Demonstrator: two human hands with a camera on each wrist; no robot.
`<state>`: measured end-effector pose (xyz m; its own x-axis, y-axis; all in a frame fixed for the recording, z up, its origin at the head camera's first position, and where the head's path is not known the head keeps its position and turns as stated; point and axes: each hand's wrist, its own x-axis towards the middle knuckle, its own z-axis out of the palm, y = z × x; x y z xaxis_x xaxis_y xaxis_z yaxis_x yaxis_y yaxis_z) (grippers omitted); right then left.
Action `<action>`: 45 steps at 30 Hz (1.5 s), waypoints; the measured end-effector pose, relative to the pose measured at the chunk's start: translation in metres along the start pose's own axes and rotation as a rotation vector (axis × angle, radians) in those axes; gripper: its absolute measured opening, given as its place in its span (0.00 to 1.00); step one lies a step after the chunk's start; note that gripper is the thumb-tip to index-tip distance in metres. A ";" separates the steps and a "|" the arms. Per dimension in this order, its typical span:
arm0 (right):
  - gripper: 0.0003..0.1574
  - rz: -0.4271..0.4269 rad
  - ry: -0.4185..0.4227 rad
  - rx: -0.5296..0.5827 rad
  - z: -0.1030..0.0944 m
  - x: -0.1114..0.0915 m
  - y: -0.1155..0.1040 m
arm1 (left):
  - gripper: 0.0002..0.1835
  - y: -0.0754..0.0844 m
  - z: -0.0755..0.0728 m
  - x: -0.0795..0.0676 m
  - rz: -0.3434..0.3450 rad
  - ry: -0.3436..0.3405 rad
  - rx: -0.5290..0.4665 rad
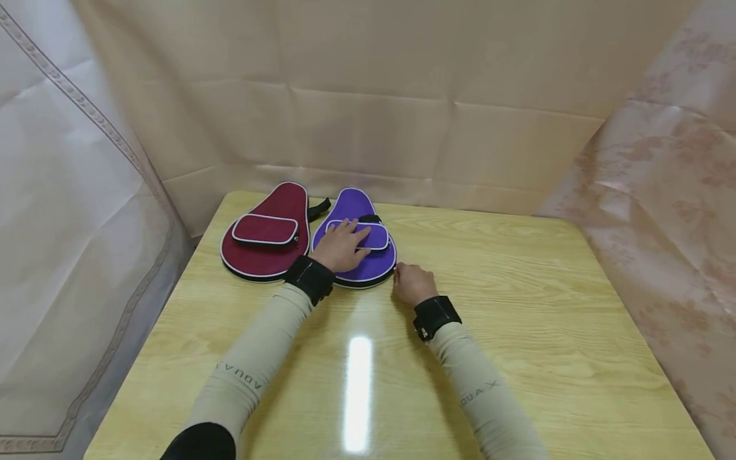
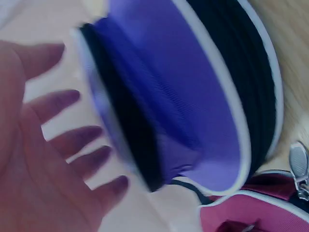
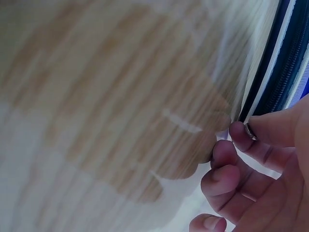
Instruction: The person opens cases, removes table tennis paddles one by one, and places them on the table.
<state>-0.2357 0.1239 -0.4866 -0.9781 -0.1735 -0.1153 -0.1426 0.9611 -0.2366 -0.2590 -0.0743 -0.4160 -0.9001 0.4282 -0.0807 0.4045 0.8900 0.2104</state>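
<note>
A purple paddle-shaped case (image 1: 349, 205) with white piping lies flat near the back of the table. My left hand (image 1: 340, 247) is over its front pocket (image 1: 376, 237), fingers spread and straight. In the left wrist view that pocket (image 2: 140, 96) gapes, and the fingers of the left hand (image 2: 58, 140) are beside its outer flap. At the case's lower right edge, my right hand (image 1: 415, 284) pinches a zipper pull. Close up in the right wrist view, the metal zipper pull (image 3: 249, 132) shows between thumb and finger, beside the black zipper band (image 3: 285, 67).
Left of the purple case lies a dark red case (image 1: 259, 260) of the same shape, with a zipped-looking front pocket and a black strap (image 1: 319, 209). The wooden table (image 1: 517, 306) meets a beige cloth backdrop (image 1: 368, 128). Patterned cloth (image 1: 678, 191) hangs at the right.
</note>
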 end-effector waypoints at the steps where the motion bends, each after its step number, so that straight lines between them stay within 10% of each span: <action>1: 0.14 -0.006 0.000 -0.003 0.001 -0.002 -0.001 | 0.32 -0.003 0.002 0.002 -0.006 -0.022 0.011; 10: 0.13 -0.023 -0.005 -0.009 -0.003 -0.017 -0.002 | 0.35 -0.003 0.012 -0.002 -0.028 -0.042 0.062; 37: 0.12 -0.064 -0.005 0.019 -0.003 -0.090 0.039 | 0.29 0.067 0.036 -0.042 -0.048 -0.057 0.042; 45: 0.14 -0.105 0.037 0.023 0.005 -0.117 0.021 | 0.27 0.073 0.029 -0.048 -0.034 -0.114 -0.001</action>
<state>-0.1239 0.1630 -0.4825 -0.9629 -0.2646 -0.0533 -0.2415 0.9329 -0.2672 -0.1818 -0.0257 -0.4249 -0.8888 0.4132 -0.1981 0.3743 0.9040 0.2066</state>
